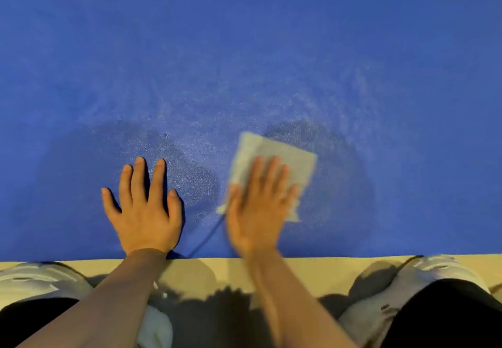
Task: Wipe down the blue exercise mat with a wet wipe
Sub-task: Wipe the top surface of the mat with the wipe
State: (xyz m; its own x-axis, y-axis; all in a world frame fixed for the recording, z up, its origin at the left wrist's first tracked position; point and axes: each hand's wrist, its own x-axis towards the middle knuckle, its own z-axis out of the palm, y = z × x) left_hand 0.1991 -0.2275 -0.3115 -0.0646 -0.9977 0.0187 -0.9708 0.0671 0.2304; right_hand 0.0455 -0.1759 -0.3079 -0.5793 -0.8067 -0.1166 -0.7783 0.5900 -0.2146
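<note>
From the head view, the wet wipe (274,162) lies flat on the blue mat (244,48) near its front edge, pinned under the right hand (258,206), fingers straight. Just beside it, the left hand (144,211) rests splayed, holding nothing.

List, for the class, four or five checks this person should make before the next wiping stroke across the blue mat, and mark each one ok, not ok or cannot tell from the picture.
1. Wet wipe lies flat on the blue mat: ok, though its near corner looks a little lifted.
2. Right hand presses on the wipe with straight fingers: ok.
3. Left hand rests flat on the mat, bracing it, apart from the wipe: ok.
4. Mat's near edge lies flat on the floor: ok.
5. Path ahead free of objects: ok; only a small dark speck beyond the left hand.
6. Wipe still moist enough: cannot tell.
</note>
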